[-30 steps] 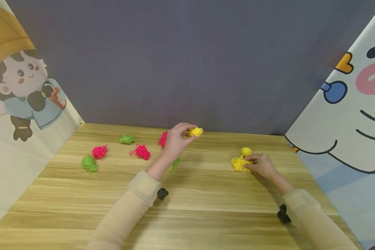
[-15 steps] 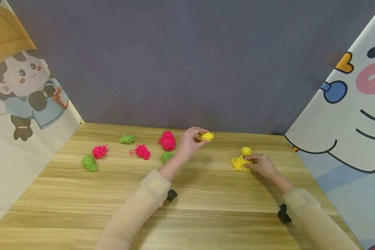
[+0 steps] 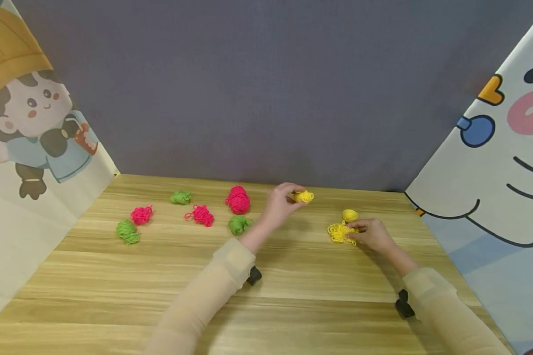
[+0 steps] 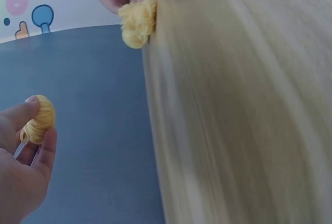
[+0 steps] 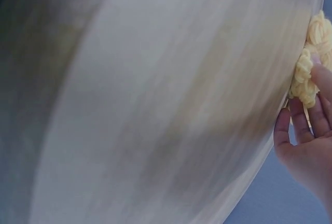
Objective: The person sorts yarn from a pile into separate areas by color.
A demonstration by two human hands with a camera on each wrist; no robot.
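Mid-frame, the left grip [image 3: 279, 206] pinches a yellow ball [image 3: 304, 197]. Right of centre, the right grip [image 3: 374, 236] pinches yellow loops [image 3: 337, 232].

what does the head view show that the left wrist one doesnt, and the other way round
Only the head view: the green balls, pink balls, sleeves and hatted figure. Only the left wrist view: the held yellow ball seen against the back wall, plainly off the table. Both: the left hand pinching that ball, the right hand on the yellow pile, and part of the pig print.
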